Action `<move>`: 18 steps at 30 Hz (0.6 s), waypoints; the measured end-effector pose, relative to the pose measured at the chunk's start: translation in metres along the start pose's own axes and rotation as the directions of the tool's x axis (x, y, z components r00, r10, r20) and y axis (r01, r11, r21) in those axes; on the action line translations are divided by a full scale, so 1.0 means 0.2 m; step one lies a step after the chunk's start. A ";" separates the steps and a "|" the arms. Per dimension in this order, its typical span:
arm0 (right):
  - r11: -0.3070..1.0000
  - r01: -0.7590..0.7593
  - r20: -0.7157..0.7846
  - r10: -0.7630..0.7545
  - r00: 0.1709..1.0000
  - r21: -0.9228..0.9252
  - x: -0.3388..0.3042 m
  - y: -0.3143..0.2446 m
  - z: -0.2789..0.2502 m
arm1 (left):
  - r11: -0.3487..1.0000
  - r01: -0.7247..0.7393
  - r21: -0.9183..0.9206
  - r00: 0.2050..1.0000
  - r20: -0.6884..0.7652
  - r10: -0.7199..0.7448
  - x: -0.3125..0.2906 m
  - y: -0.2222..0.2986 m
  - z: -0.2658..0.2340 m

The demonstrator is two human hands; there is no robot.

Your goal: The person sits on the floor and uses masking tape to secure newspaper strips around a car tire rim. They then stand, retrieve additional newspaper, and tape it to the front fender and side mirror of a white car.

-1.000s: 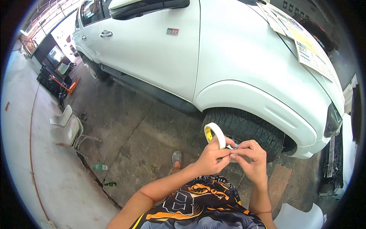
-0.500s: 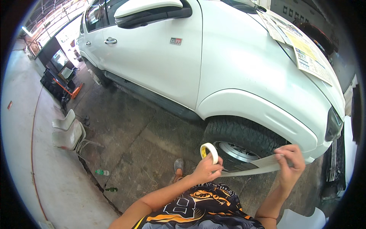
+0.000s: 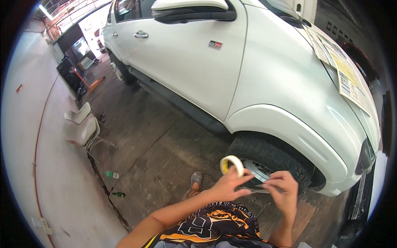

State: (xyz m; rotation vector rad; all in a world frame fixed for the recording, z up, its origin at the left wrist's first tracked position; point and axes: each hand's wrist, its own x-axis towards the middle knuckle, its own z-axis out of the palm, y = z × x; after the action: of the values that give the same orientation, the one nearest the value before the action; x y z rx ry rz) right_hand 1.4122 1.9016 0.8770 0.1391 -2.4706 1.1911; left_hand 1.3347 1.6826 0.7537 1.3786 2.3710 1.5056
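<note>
Shirt (image 3: 215,225), one, patterned, at the lower edge; beyond it, two bare hands. Left hand (image 3: 231,184): thumb and forefinger stand apart; the hold of its other fingers is hidden and cannot be told. Right hand (image 3: 284,190): thumb and forefinger pinch, somewhat blurred, at the right end of one strip (image 3: 259,191). The strip spans the gap between the hands, long axis running left to right. One roll (image 3: 238,164), white with a yellow core, stands against the far side of the left hand, the nearer of the two. Beyond: one front wheel (image 3: 269,151); one white car (image 3: 186,62), bearing papers (image 3: 353,78) (count unclear); one rear wheel (image 3: 124,72), farthest.
</note>
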 end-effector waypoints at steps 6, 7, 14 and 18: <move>0.997 0.056 0.024 -0.057 0.998 0.047 0.00 -0.05 0.04 | 0.967 -0.221 -0.122 0.974 -0.080 0.213 0.19 0.19 -0.02; 0.994 0.037 -0.070 -0.030 0.997 0.102 -0.01 -0.06 0.00 | 0.967 -0.229 -0.110 0.972 -0.076 0.222 0.18 0.18 -0.02; 0.999 -0.037 -0.451 0.020 0.892 -0.029 -0.10 0.01 -0.40 | 0.993 -0.088 0.073 0.995 0.055 0.084 -0.14 -0.22 0.15; 0.985 -0.145 -0.547 0.073 0.834 -0.089 -0.21 0.15 -0.57 | 0.948 0.118 0.295 0.959 0.213 -0.186 -0.49 -0.57 0.20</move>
State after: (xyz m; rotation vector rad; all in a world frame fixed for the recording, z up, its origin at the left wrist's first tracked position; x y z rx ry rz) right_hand 1.4780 2.0052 0.9040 -0.3400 -2.0519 0.9435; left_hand 1.3370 1.6285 0.6086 1.2966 2.5353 0.9347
